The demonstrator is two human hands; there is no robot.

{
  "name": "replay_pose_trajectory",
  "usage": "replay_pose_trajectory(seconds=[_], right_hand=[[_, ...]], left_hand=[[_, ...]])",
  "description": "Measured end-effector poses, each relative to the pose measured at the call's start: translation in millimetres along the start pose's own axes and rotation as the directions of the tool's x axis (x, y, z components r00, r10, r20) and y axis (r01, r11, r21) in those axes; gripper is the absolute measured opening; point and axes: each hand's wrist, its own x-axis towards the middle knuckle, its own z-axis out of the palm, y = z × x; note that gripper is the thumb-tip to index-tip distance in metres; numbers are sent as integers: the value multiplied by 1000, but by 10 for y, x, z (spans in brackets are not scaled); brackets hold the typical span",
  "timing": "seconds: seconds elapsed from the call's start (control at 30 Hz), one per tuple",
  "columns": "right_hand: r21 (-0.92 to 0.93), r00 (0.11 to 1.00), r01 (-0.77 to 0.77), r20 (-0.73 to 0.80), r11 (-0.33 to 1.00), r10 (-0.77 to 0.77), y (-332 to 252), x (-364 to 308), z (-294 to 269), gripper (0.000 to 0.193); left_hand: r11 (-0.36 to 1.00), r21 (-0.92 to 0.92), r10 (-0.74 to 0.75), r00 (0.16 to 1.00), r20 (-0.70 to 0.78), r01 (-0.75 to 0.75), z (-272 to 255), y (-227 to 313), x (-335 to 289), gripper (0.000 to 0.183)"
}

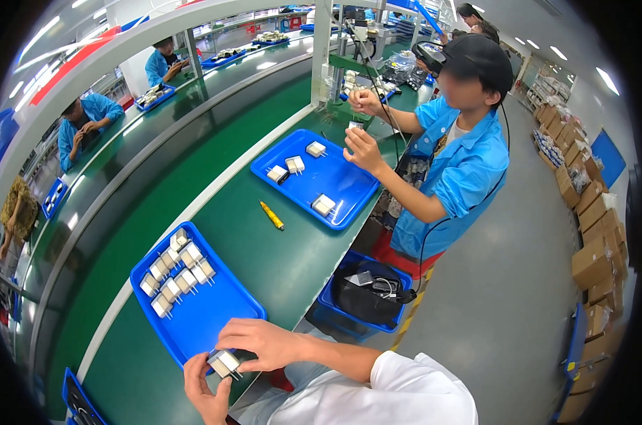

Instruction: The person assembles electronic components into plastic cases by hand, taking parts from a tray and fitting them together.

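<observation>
A white plug adapter with metal pins and a grey side is held between my two hands at the tray's near edge. My left hand grips it from the left with thumb and fingers. My right hand closes on it from the right, fingertips touching its top and side. Just beyond lies a blue tray. Several white plug adapters stand in rows at its far end, pins pointing out to the side.
A yellow pen-like tool lies on the green bench. Farther on, another blue tray holds several adapters beside a co-worker in blue. A blue bin with a black bag stands by the bench edge. Cartons line the right wall.
</observation>
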Motion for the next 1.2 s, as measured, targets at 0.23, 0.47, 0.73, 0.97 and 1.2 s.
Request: replay_pose_trajectory(seconds=[0.23,0.47,0.73,0.97,1.2], right_hand=[[40,1000,-8,26,999,7,46,-33,35,60],[10,957,-55,-286,998,56,256,-56,-229,45],[400,747,-327,-445,856,494,965,-338,-106,19],[419,744,-336,-432,844,510,958,-323,-130,17],[446,740,-330,-425,832,522,938,-354,-128,16]], left_hand=[[997,76,-6,999,33,3,-7,31,-31,62],[994,-83,-88,986,-140,77,-70,-1,105,56],[976,211,18,952,-305,49,-462,-268,747,55],[919,395,82,976,-201,4,-540,-450,1640,55],[884,467,19,997,-70,16,-325,-687,2435,58]])
